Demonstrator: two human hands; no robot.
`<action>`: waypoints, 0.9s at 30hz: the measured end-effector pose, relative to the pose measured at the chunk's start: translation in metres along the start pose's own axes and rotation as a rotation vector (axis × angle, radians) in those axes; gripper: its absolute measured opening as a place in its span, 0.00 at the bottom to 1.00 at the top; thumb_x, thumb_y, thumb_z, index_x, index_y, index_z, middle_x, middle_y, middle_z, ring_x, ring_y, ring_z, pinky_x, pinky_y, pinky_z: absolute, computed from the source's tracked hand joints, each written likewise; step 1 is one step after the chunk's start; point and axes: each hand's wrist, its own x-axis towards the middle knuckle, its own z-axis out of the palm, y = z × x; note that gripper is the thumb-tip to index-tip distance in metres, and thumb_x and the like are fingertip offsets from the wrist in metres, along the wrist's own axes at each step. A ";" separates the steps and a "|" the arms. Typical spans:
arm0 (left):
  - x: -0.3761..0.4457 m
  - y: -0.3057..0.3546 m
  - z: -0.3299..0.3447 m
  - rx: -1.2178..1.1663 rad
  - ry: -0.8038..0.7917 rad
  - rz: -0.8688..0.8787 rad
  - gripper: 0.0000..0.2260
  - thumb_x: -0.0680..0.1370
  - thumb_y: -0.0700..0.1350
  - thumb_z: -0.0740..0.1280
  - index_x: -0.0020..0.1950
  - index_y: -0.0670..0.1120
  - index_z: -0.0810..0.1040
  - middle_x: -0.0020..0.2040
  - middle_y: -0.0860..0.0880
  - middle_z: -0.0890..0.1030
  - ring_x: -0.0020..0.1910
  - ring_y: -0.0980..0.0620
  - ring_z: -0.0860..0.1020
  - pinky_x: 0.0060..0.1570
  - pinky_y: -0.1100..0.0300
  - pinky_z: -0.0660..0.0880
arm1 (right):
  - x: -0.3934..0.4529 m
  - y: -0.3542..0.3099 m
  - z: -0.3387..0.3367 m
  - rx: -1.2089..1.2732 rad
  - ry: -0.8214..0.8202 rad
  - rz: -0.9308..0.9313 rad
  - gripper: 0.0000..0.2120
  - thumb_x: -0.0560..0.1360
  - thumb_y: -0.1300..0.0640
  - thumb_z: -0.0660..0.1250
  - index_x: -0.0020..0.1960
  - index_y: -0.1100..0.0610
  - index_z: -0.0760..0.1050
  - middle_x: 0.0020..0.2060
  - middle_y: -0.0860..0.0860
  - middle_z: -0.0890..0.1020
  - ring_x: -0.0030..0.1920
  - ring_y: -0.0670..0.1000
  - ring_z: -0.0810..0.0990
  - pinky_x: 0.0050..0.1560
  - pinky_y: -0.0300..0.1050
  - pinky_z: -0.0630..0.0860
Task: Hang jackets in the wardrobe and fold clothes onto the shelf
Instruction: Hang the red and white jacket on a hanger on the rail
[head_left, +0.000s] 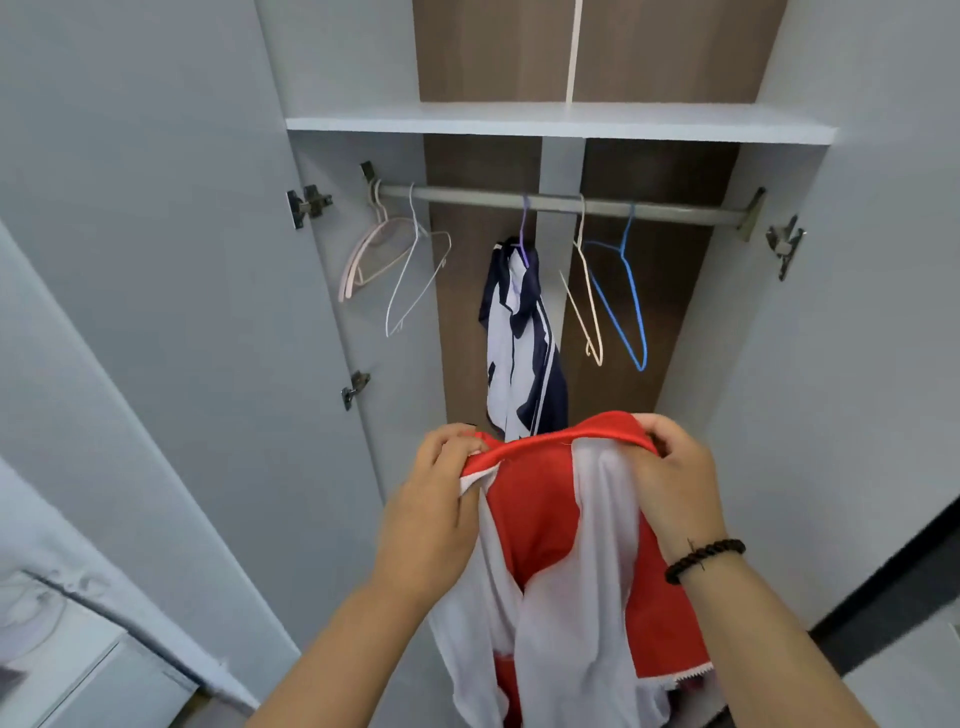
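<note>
Red-and-white jacket (561, 545), seemingly inside out

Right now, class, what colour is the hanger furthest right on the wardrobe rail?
Blue: the hanger shows plainly in the head view.

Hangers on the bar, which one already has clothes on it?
The purple hanger, in the middle of the rail, carries the navy and white jacket. The pink, white, cream and blue hangers are all bare.
</note>
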 end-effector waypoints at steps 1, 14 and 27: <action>0.007 -0.004 0.006 -0.030 0.028 -0.044 0.08 0.81 0.44 0.62 0.59 0.50 0.76 0.61 0.60 0.70 0.53 0.63 0.73 0.49 0.75 0.70 | 0.007 0.007 0.003 -0.018 -0.001 0.008 0.08 0.74 0.65 0.67 0.41 0.54 0.81 0.33 0.45 0.82 0.34 0.37 0.77 0.36 0.28 0.73; 0.164 -0.068 0.091 -0.432 0.023 0.010 0.26 0.77 0.44 0.70 0.70 0.60 0.64 0.64 0.57 0.66 0.59 0.69 0.71 0.56 0.76 0.69 | 0.080 0.048 0.018 -0.057 0.117 0.187 0.06 0.70 0.64 0.72 0.40 0.54 0.82 0.36 0.50 0.84 0.34 0.40 0.78 0.36 0.30 0.74; 0.287 -0.120 0.075 -0.781 -0.367 -0.075 0.18 0.74 0.49 0.61 0.28 0.50 0.58 0.27 0.52 0.60 0.28 0.53 0.59 0.31 0.57 0.57 | 0.184 0.038 0.111 -0.174 -0.010 0.209 0.12 0.69 0.68 0.73 0.48 0.55 0.80 0.49 0.49 0.81 0.47 0.46 0.79 0.43 0.30 0.74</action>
